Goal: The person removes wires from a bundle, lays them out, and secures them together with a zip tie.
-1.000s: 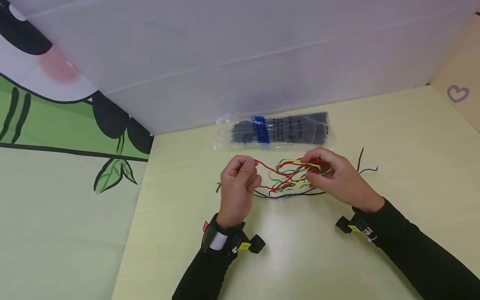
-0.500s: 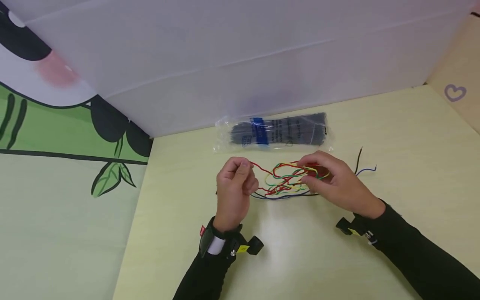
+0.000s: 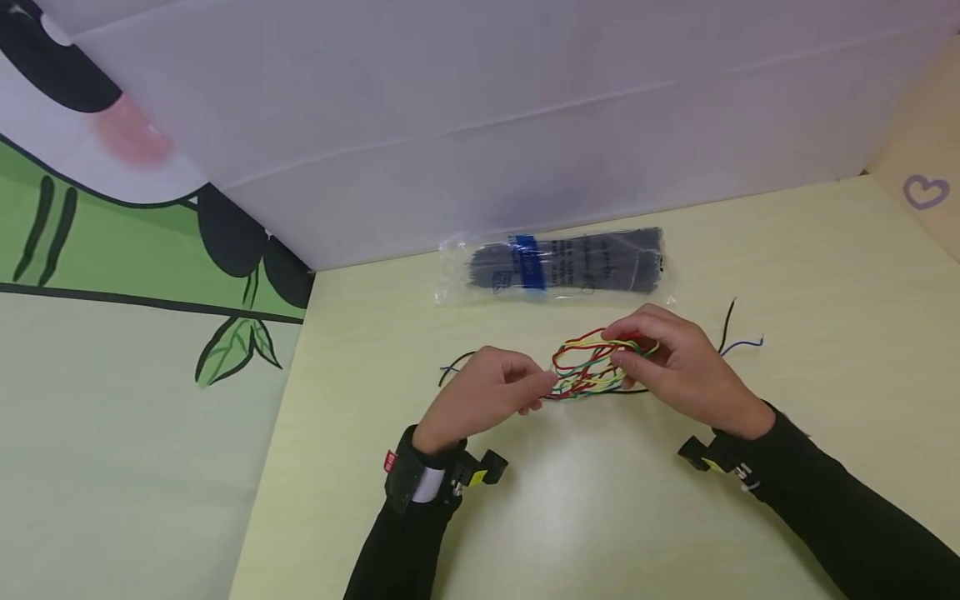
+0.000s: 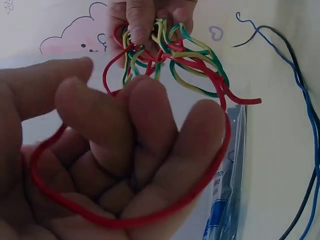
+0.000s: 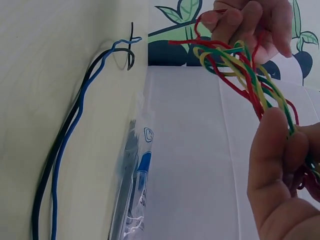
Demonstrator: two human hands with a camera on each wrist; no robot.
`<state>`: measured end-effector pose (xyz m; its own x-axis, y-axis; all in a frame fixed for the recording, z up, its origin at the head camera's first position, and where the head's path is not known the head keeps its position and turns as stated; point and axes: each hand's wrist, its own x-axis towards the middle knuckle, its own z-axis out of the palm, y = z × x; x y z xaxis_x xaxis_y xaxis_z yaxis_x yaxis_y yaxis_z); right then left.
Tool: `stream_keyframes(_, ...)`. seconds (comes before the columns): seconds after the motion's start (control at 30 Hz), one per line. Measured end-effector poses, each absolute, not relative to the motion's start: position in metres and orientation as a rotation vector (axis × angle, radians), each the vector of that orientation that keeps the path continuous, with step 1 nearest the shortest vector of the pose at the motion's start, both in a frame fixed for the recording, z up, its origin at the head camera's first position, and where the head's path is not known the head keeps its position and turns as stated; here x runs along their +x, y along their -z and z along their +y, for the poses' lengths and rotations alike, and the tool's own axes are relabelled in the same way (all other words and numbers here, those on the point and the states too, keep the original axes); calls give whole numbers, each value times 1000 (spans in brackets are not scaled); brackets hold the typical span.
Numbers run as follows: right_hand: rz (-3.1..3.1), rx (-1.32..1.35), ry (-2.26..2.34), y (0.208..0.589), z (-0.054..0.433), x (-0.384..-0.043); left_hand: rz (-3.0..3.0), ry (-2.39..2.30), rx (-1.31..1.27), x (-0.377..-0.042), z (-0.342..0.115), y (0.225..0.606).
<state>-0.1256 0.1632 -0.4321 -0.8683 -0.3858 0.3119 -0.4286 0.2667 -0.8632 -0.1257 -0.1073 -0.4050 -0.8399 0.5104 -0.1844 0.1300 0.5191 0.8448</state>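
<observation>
My right hand (image 3: 675,362) pinches a looped bundle of red and yellow-green wires (image 5: 232,65) between thumb and fingers, held above the table. To its left is my left hand (image 3: 487,392), thumb and fingertips pinching a red wire (image 4: 125,222) that runs from the bundle. In the left wrist view this wire makes a wide loop across the curled fingers. One short red end (image 4: 245,100) sticks out from the bundle's side. Beneath the hands lie a black wire (image 5: 62,132) and a blue wire (image 5: 80,110), side by side on the table; the hands partly hide them in the head view.
Behind the hands, a clear plastic bag of dark grey cable ties (image 3: 592,262) with a blue band lies on the pale table (image 3: 600,517). A white cloth wall (image 3: 525,125) closes off the back. At the left stands a panel with a printed cartoon (image 3: 127,242).
My left hand has moved right and turned toward the bundle, drawing in the red wire that stretched between the hands. My right hand keeps its hold on the bundle, almost in the same place.
</observation>
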Motion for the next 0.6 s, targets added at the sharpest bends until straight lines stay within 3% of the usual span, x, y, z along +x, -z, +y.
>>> stream_keyframes(0.13, -2434, 722, -1726, 431, 164, -123, 2333, -1332, 499, -126, -99, 412)
stream_keyframes(0.4, -2481, 537, -1851, 433, 165, -125, 1850, -2189, 386, -122, -96, 411)
stream_keyframes(0.6, -2492, 540, -1895, 425, 182, -133, 1774, -2396, 345, -128, -110, 401)
